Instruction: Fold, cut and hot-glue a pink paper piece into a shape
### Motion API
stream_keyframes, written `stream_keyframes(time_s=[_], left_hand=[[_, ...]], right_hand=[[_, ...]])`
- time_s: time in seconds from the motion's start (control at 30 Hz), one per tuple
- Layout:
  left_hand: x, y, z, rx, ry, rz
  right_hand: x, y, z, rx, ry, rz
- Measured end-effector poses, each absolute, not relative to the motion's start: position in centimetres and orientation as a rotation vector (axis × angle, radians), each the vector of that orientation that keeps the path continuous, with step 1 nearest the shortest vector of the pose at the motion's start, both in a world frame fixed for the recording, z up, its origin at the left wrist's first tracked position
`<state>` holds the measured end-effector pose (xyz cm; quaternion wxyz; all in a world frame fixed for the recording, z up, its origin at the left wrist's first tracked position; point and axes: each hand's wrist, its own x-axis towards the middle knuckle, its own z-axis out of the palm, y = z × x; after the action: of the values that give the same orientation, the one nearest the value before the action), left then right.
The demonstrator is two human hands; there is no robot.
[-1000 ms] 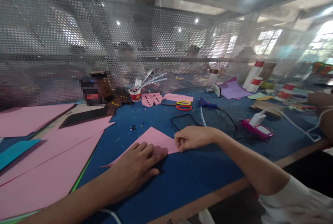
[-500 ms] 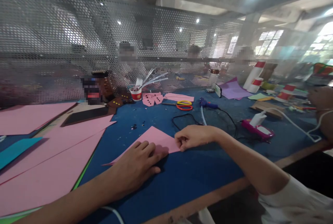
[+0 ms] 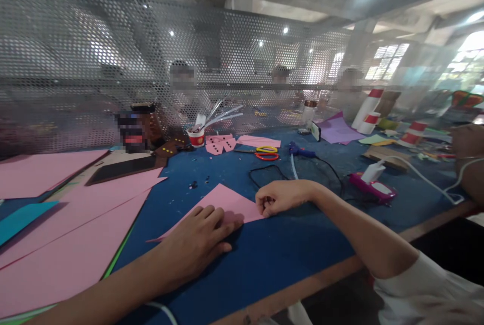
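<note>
A piece of folded pink paper [image 3: 223, 198] lies on the blue tabletop in front of me, one corner pointing away. My left hand [image 3: 204, 234] rests flat across its near part, fingers stretched over the lower edge. At the paper's right corner, my right hand [image 3: 278, 198] has its fingers curled and pressed together on the edge. Beyond the hands lie scissors [image 3: 266, 153] with yellow and red handles and a blue glue gun [image 3: 301, 151] with a clear glue stick.
Large pink sheets [image 3: 75, 229] and a blue sheet [image 3: 26, 219] cover the left side, beside a dark phone [image 3: 121, 169]. A red-and-white cup [image 3: 196, 137] holds clear sticks. A magenta power strip [image 3: 372, 188] with cables lies right. A perforated metal screen [image 3: 234, 53] stands behind; people sit beyond it.
My right hand has shifted very slightly along the paper's right corner. My left hand stays flat on the paper, and the view has moved a little.
</note>
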<state>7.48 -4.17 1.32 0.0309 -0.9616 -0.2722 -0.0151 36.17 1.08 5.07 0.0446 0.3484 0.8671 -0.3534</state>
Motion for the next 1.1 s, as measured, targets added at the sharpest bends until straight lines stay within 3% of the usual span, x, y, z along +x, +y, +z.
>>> stream_keyframes(time_s=[1.1], left_hand=[[7.54, -4.28, 1.31, -2.934, -0.838, -0.070]], right_hand=[[36.64, 1.52, 5.04, 1.024, 2.612, -1.119]])
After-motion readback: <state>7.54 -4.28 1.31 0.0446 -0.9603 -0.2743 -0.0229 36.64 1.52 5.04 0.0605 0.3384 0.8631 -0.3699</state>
